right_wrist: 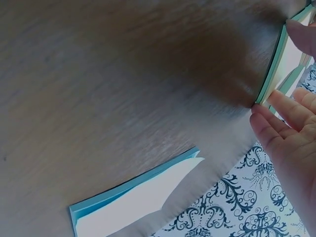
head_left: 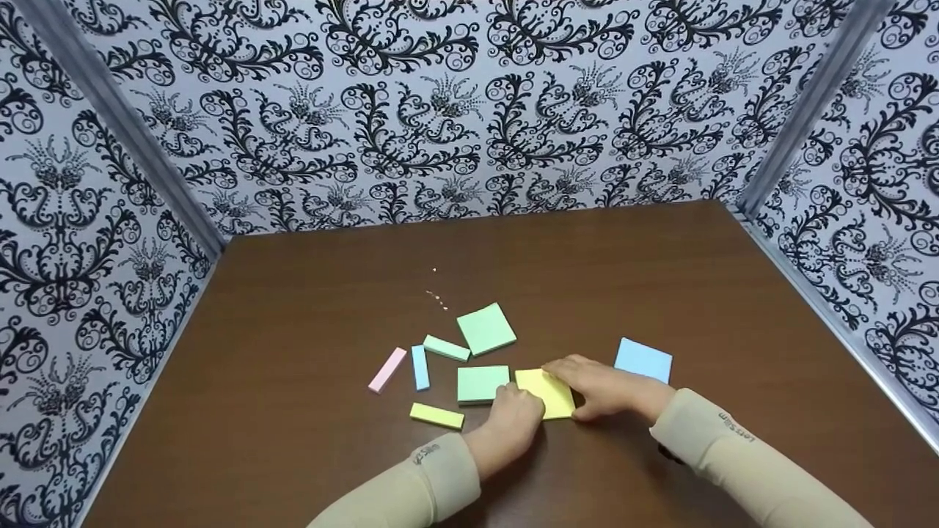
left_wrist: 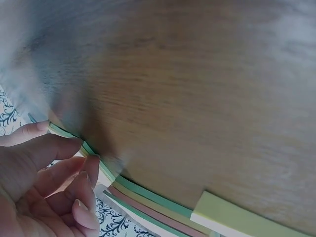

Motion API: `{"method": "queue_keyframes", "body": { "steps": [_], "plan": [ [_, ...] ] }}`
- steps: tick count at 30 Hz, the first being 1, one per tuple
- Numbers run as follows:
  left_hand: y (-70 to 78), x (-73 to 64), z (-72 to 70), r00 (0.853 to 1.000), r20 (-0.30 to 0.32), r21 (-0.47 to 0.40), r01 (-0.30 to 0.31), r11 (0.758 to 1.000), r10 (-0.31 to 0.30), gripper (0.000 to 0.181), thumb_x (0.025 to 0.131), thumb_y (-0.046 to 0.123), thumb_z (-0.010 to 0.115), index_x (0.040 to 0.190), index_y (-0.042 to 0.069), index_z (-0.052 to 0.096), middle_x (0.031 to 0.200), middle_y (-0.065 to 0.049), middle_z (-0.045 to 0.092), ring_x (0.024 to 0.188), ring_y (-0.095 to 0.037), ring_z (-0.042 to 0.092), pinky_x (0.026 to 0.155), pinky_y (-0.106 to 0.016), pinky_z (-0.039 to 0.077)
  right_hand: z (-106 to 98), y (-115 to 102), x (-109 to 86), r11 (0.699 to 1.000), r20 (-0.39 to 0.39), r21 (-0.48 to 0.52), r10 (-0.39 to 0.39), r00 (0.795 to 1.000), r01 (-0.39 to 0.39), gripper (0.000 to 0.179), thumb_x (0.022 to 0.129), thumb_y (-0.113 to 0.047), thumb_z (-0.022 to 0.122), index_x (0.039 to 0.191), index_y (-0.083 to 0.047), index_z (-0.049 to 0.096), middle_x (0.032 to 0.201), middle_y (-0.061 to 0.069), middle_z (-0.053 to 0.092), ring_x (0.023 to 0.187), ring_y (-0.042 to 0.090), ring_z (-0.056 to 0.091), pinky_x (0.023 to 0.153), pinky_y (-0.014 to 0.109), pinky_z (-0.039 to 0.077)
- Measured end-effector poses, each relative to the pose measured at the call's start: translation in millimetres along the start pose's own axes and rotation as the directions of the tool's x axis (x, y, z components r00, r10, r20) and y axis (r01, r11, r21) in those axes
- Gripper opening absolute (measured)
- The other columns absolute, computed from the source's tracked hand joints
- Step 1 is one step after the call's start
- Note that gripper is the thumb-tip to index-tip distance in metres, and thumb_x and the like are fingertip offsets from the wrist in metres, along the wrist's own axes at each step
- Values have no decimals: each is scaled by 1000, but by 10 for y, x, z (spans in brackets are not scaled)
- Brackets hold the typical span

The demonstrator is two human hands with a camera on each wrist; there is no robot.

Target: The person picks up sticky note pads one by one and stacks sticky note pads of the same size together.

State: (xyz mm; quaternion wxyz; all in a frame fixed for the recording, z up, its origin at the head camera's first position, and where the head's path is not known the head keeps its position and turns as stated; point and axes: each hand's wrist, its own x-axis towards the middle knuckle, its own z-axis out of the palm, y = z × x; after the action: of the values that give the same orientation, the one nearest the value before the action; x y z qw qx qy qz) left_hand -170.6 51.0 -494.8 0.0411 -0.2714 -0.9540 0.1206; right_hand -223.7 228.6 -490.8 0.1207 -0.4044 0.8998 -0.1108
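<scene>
A yellow sticky note pad lies on the brown table between both hands. At its left side, my left hand pinches the near-left edge with curled fingers. My right hand grips the pad from the right, fingertips at the far edge and thumb at the near right corner. Thumb and fingers of the right hand also show against the pad's edge in the right wrist view. Close beside the left knuckles sits a rectangular green pad. A yellow strip pad is left of that wrist.
Behind lies a square green pad, touching a green strip pad. Farther left are blue and pink strip pads. A blue pad lies beyond the right forearm. Patterned walls border the table.
</scene>
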Motion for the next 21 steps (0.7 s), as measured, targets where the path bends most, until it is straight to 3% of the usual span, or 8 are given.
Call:
{"method": "queue_keyframes", "body": {
  "steps": [7, 11, 21],
  "plan": [
    [-10, 8, 9, 999, 18, 48, -33, 998, 32, 14, 84, 17, 58, 75, 21, 68, 75, 5, 65, 72, -14, 54, 63, -26, 40, -9, 5, 3, 999, 21, -43, -31, 999, 32, 69, 74, -14, 69, 133, 5, 40, 135, 18, 43, 121, 29, 41, 95, 41, 38],
    [-43, 8, -8, 998, -17, 85, -62, 994, 64, 16, 84, 20, 56, 75, 23, 69, 76, 5, 63, 73, -14, 51, 63, -26, 38, 2, 15, 7, 995, 17, -91, -40, 999, 41, 66, 73, -16, 70, 130, 4, 44, 133, 17, 44, 118, 29, 43, 94, 40, 39],
    [-58, -32, -29, 982, -52, 229, -166, 959, 182, 19, 87, 23, 53, 79, 27, 70, 76, 6, 61, 72, -12, 48, 65, -26, 37, -18, -11, 13, 986, 25, -164, -29, 999, 32, 60, 74, -20, 70, 127, 1, 50, 132, 17, 46, 117, 30, 46, 93, 42, 40]
  ]
}}
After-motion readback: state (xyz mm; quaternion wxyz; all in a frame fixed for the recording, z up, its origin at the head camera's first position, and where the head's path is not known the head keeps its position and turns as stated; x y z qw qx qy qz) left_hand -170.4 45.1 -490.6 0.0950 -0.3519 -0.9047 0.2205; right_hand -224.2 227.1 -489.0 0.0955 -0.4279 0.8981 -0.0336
